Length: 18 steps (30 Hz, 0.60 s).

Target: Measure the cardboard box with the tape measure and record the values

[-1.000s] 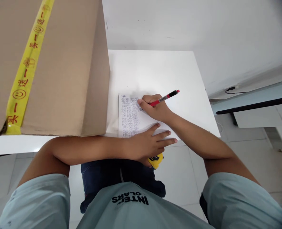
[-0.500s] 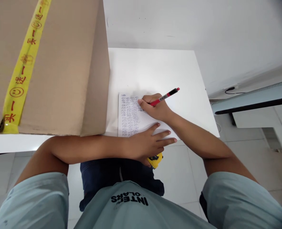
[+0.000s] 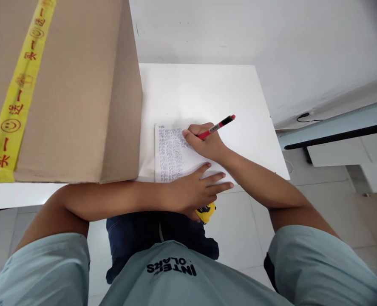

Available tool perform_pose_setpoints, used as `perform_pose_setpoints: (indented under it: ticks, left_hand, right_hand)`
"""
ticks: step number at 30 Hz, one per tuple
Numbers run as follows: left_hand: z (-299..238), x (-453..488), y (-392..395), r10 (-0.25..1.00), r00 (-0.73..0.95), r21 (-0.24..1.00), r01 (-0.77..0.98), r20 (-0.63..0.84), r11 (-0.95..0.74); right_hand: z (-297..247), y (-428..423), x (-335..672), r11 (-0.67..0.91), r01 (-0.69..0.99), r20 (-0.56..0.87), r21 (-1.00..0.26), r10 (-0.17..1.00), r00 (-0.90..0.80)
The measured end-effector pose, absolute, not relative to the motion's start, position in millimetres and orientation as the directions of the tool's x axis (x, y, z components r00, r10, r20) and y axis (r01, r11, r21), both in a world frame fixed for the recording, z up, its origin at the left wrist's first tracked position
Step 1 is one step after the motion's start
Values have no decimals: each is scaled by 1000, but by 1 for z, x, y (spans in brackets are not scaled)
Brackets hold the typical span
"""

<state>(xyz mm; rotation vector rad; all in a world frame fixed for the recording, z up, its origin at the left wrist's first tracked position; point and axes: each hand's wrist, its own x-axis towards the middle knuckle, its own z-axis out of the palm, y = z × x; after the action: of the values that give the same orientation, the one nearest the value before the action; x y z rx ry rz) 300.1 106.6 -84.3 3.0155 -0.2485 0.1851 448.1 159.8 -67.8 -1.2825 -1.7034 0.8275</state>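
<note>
A white sheet of paper (image 3: pixel 172 155) covered in small handwriting lies near the front edge of a white table (image 3: pixel 207 91). My right hand (image 3: pixel 207 144) is closed on a red and black pen (image 3: pixel 216 126), its tip on the sheet's upper right. My left hand (image 3: pixel 194 191) rests on the sheet's lower edge with fingers stretched flat, while its palm and thumb hold a yellow tape measure (image 3: pixel 205 212) that sticks out below the table edge.
A large cardboard box (image 3: pixel 67 89) sealed with yellow printed tape (image 3: pixel 16 102) stands on the table's left half, close to my left forearm. A pale blue bench (image 3: pixel 335 129) and a black cable (image 3: pixel 306 117) lie to the right, over a tiled floor.
The view has shifted slightly, so everything sits a little further left. The pen hand stays at the same spot on the sheet; the left hand has not moved.
</note>
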Motion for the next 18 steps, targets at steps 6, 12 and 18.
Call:
perform_pose_setpoints:
  ticks: [6,12,18]
  left_hand:
    - [-85,301,107,-166,977,76,-177,133,-981]
    - [-86,301,107,-163,975,92,-178,150,-980]
    - [-83,300,108,-168,976,112,-184,138,-977]
  right_hand:
    - [-66,159,448,258,426,215,-867,966,-147]
    - [-66,160,450,232,393,180,-890,970,-165]
    - [-64,158,448,225,414,171,-882,972,-164]
